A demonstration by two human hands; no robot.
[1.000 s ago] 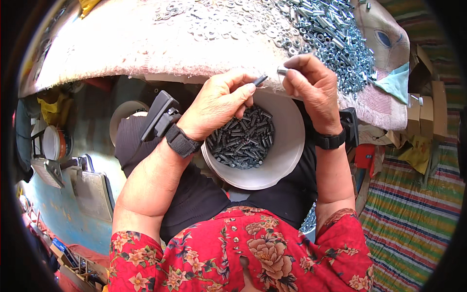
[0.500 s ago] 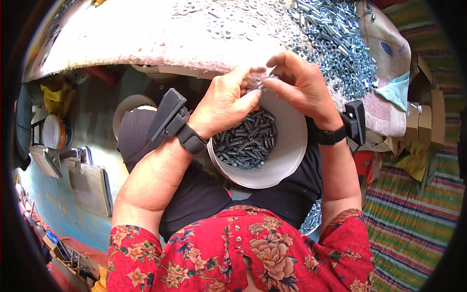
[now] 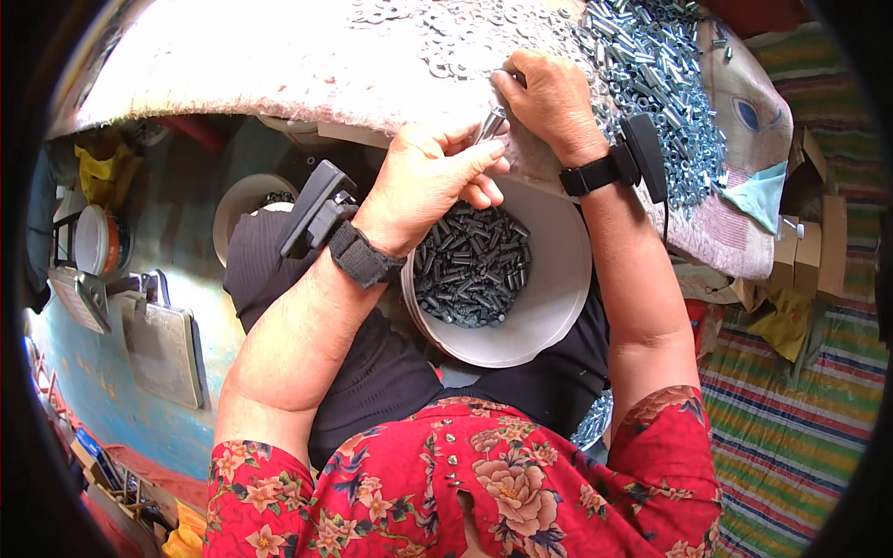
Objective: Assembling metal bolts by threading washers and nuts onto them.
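My left hand (image 3: 430, 182) pinches a small metal bolt (image 3: 490, 123) between thumb and fingers, just above the rim of a white bucket (image 3: 558, 307) held in my lap. The bucket holds a heap of dark bolts (image 3: 473, 268). My right hand (image 3: 549, 98) rests palm down on the table edge, fingers curled among loose washers (image 3: 446, 42), close to the tip of the bolt. Whether the right fingers grip a washer is hidden. Both wrists carry black bands with black devices.
A pale cloth-covered table (image 3: 233, 65) spreads ahead, with a pile of shiny nuts and bolts (image 3: 660, 74) at its right. A second white bucket (image 3: 244, 200) stands to the left on the blue floor. Striped cloth (image 3: 800, 418) and cardboard scraps lie at the right.
Both hands have risen from over the bucket to the table edge. My right hand has reached out onto the washers, and the left has followed with its bolt.
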